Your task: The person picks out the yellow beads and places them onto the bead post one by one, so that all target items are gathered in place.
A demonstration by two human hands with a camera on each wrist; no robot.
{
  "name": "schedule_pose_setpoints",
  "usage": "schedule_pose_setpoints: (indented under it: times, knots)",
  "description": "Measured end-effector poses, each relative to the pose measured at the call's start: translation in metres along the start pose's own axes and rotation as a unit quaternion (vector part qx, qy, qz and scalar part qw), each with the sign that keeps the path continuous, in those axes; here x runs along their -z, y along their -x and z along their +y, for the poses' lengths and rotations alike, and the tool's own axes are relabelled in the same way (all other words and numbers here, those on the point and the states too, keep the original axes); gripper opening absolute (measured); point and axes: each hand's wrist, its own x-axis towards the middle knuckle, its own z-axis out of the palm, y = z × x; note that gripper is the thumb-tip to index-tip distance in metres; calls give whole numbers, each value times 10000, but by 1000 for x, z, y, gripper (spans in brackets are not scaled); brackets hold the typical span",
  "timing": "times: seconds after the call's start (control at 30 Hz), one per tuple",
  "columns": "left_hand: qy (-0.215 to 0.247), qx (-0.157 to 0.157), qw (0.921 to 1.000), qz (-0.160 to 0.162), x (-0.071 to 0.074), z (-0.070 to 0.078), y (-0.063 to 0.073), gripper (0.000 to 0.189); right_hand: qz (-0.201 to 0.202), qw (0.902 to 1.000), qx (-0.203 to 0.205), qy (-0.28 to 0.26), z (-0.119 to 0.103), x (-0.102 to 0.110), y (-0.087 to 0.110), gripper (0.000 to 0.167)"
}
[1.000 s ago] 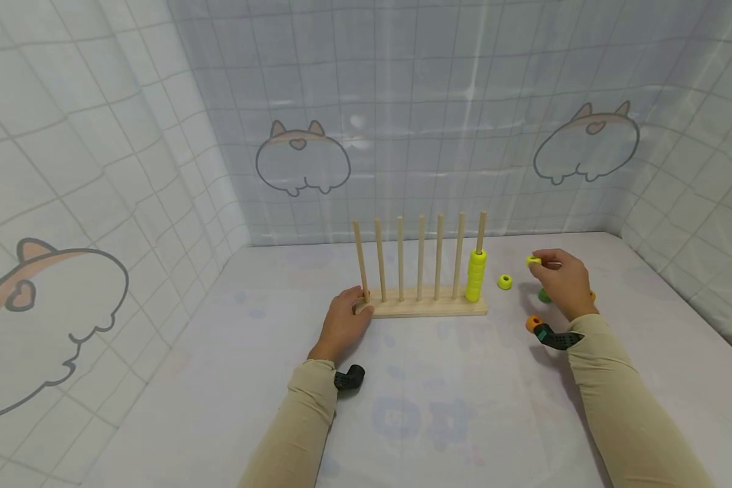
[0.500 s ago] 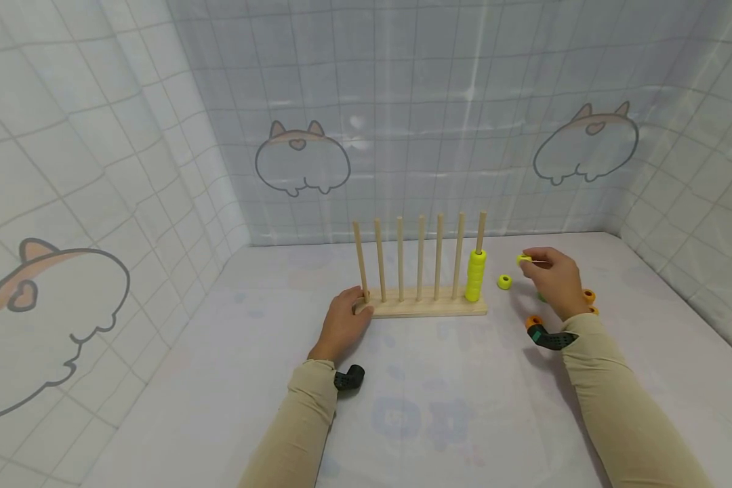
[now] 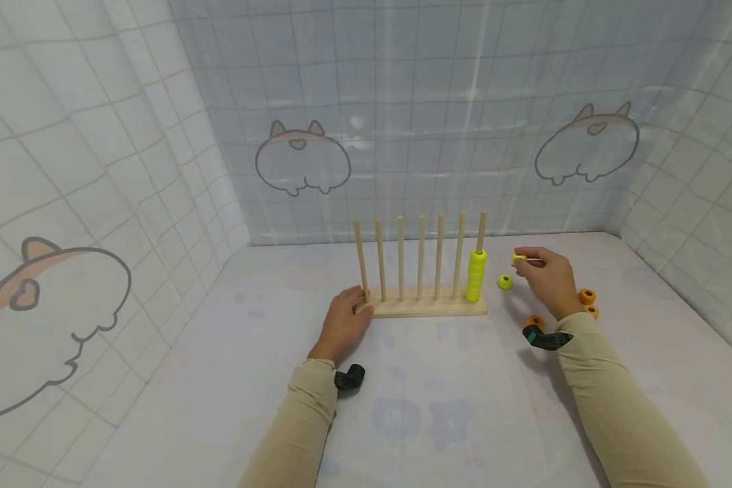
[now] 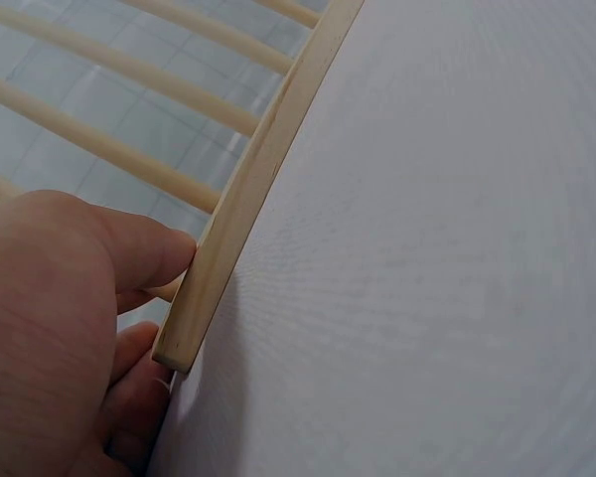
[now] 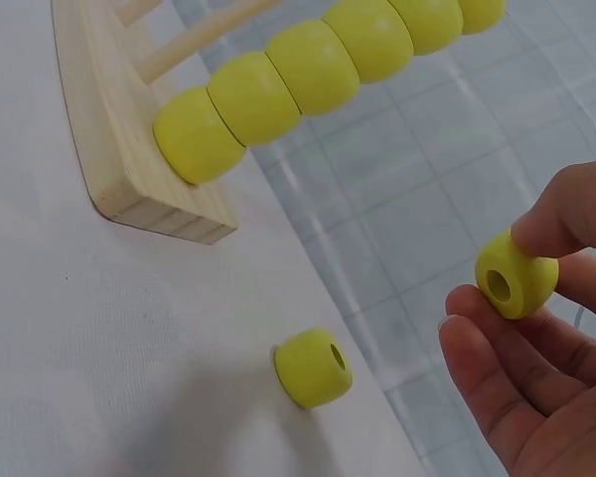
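A wooden peg rack (image 3: 423,310) with a row of upright pegs stands on the table. My left hand (image 3: 343,324) grips the left end of its base; in the left wrist view the thumb (image 4: 159,253) presses the base (image 4: 223,234) and the other fingers curl past its end. Several yellow beads (image 3: 475,276) are stacked on the rightmost peg. To the right of the rack, my right hand (image 3: 550,278) pinches a yellow bead (image 5: 517,275) above the table, its hole showing. Another yellow bead (image 5: 313,368) lies on the table between that hand and the rack.
Orange beads lie around the right wrist: one orange bead (image 3: 535,320) in front, another orange bead (image 3: 587,296) behind to the right. Behind the table rises a tile-patterned backdrop (image 3: 402,135), with side sheets left and right.
My right hand has moved left toward the rack with the yellow bead pinched in it. Orange beads on the right have come into view, and a green one is now hidden. The left hand stays put.
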Motion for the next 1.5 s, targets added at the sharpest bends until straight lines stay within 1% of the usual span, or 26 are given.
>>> schedule_pose_setpoints:
  times: [0.27, 0.4, 0.53, 0.7, 0.97, 1.13, 1.3, 1.5]
  knots:
    - [0, -25, 10000, 0, -1, 0, 0, 48, -26, 10000, -66, 57, -5, -1, 1, 51]
    - [-20, 4, 10000, -12, -1, -2, 0, 48, -51, 9999, -69, -88, -8, -2, 1, 51]
    - [-4, 7, 10000, -22, -1, -2, 0, 48, -87, 9987, -26, -501, -13, -1, 1, 51]
    - [-50, -18, 10000, -17, 0, -1, 0, 47, -52, 9935, 72, -1132, -21, -1, 0, 49]
    - [-69, -20, 10000, 6, 0, -1, 2, 47, -71, 9868, 158, -1608, -33, -6, 2, 46]
    - [-70, 41, 10000, -32, 0, -3, 2, 50, -166, 9867, 219, -1600, -40, -8, 5, 45]
    - [-108, 10, 9999, -79, 0, -2, 2, 48, -201, 9875, 200, -1549, -48, -7, 9, 44]
    - [-161, -23, 9998, -86, 1, -1, 3, 49, -187, 9857, 209, -1661, -52, -10, 10, 42]
